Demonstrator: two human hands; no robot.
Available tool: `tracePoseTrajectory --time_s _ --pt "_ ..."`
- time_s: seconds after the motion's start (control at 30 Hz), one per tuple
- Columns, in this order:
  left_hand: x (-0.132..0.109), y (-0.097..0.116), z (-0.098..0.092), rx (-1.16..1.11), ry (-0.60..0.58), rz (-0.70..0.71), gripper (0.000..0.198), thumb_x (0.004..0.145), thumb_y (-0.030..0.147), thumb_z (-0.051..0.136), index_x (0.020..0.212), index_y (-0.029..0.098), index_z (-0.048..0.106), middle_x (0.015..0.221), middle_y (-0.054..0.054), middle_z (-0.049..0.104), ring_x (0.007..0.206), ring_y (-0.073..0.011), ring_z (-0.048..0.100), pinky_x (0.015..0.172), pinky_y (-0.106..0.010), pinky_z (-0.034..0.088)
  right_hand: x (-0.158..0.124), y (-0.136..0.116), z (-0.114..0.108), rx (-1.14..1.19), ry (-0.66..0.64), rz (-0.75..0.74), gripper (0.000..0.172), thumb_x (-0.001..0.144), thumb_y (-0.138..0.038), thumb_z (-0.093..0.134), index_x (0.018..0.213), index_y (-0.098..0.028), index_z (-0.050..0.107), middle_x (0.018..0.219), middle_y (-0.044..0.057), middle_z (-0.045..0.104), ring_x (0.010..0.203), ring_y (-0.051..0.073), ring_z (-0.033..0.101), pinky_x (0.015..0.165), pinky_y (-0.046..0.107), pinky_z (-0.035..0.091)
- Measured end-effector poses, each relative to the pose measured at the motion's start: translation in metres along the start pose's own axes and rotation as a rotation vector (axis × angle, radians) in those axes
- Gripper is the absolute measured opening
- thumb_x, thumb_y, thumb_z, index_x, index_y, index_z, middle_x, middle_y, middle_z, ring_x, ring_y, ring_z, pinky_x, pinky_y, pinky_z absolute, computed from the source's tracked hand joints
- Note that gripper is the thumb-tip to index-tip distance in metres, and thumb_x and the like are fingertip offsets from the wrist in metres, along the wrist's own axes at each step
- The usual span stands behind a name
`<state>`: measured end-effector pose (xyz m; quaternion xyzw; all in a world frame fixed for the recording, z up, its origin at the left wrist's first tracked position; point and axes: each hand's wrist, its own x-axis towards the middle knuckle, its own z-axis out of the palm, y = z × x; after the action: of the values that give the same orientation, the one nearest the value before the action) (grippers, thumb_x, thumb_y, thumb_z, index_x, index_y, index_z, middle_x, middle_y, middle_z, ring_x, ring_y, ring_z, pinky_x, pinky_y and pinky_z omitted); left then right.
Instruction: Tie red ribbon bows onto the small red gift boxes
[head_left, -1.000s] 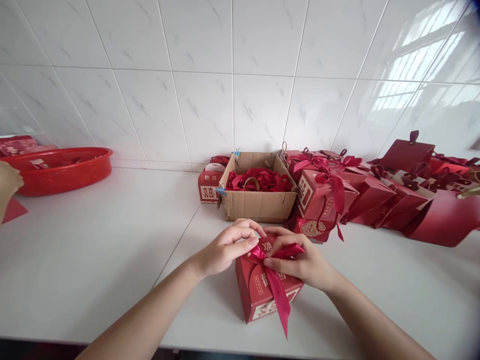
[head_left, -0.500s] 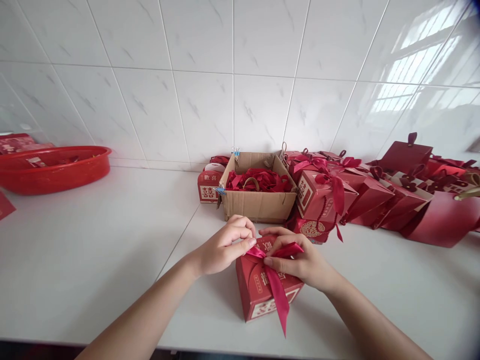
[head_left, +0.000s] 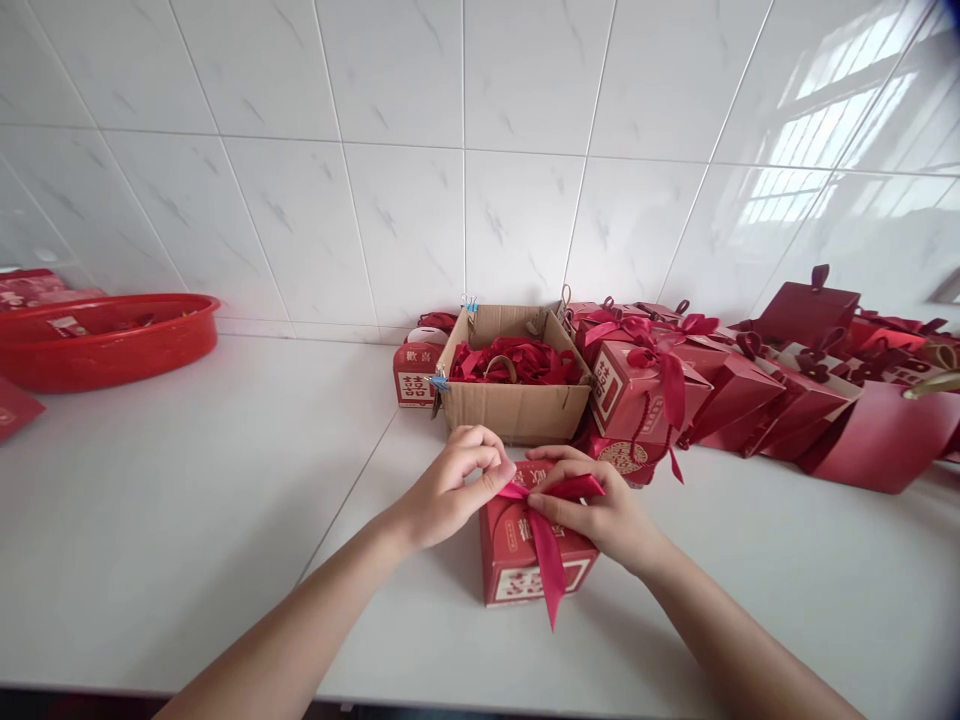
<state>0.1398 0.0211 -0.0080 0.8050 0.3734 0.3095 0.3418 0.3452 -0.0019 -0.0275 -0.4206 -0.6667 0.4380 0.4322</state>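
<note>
Left hand [head_left: 454, 490] pinched ribbon [head_left: 549, 565]; right hand [head_left: 600, 505] pinched it too, atop the red gift box [head_left: 506, 560] on white table [head_left: 225, 490]. Cardboard carton [head_left: 517, 415] blocked space just behind, small printed box [head_left: 415, 360] at its left; bow-tied boxes [head_left: 641, 385] crowded its right. Red basin [head_left: 112, 348] well apart, far left.

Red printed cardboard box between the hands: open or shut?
Shut: the box has curved top flaps folded down, with glossy magenta ribbon across them.
</note>
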Motion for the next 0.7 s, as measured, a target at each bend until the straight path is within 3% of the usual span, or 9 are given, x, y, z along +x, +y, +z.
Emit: tracePoseTrajectory --time_s 0.17,0.3,0.43,0.5,0.6,0.7 --pt "0.002 -0.011 0.009 -0.180 0.083 -0.041 0.035 0.089 0.051 0.043 0.078 0.019 0.052 0.111 -0.007 0.050 0.107 -0.0230 0.047 0.096 -0.036 0.034 0.002 0.002 -0.009 0.136 0.104 0.064 0.031 0.077 -0.049 0.066 0.088 -0.020 0.067 0.125 0.009 0.058 0.112 0.027 0.056 0.093 0.038 0.046" --pt "0.002 -0.016 0.012 -0.272 0.098 -0.033 0.038 0.087 0.055 0.044 0.078 0.019 0.050 0.113 -0.008 0.051 0.110 -0.0247 0.046 0.097 -0.038 0.034 0.003 0.008 -0.017 0.066 0.193 0.029 0.043 0.086 -0.057 0.049 0.097 -0.018 0.064 0.102 0.009 0.068 0.095 0.023 0.062 0.086 0.036 0.048" --pt "0.002 -0.017 0.013 -0.289 0.099 0.011 0.033 0.086 0.052 0.050 0.086 0.019 0.052 0.112 -0.009 0.052 0.110 -0.0253 0.048 0.096 -0.038 0.036 0.007 0.018 -0.019 -0.152 0.272 -0.074 0.043 0.087 -0.057 0.045 0.086 -0.018 0.064 0.082 0.007 0.066 0.081 0.022 0.061 0.073 0.033 0.050" --pt "0.002 -0.019 0.015 -0.296 0.110 0.018 0.030 0.085 0.047 0.054 0.098 0.020 0.052 0.113 -0.008 0.053 0.109 -0.0242 0.049 0.095 -0.036 0.037 0.008 0.020 -0.020 -0.134 0.260 -0.070 0.044 0.087 -0.058 0.044 0.079 -0.019 0.061 0.075 0.005 0.063 0.075 0.021 0.060 0.070 0.032 0.049" --pt "0.003 -0.023 0.018 -0.349 0.130 0.012 0.043 0.085 0.046 0.054 0.119 0.022 0.045 0.115 -0.009 0.053 0.108 -0.0234 0.050 0.094 -0.036 0.037 0.011 0.021 -0.021 -0.021 0.214 -0.044 0.043 0.089 -0.057 0.042 0.076 -0.019 0.058 0.072 0.003 0.061 0.073 0.019 0.058 0.069 0.030 0.048" --pt "0.004 -0.030 0.021 -0.384 0.169 -0.015 0.043 0.090 0.051 0.040 0.121 0.021 0.047 0.116 -0.009 0.055 0.109 -0.0235 0.051 0.096 -0.036 0.036 0.013 0.021 -0.022 -0.002 0.207 -0.037 0.042 0.091 -0.054 0.038 0.076 -0.019 0.055 0.073 0.002 0.059 0.072 0.017 0.055 0.068 0.029 0.046"
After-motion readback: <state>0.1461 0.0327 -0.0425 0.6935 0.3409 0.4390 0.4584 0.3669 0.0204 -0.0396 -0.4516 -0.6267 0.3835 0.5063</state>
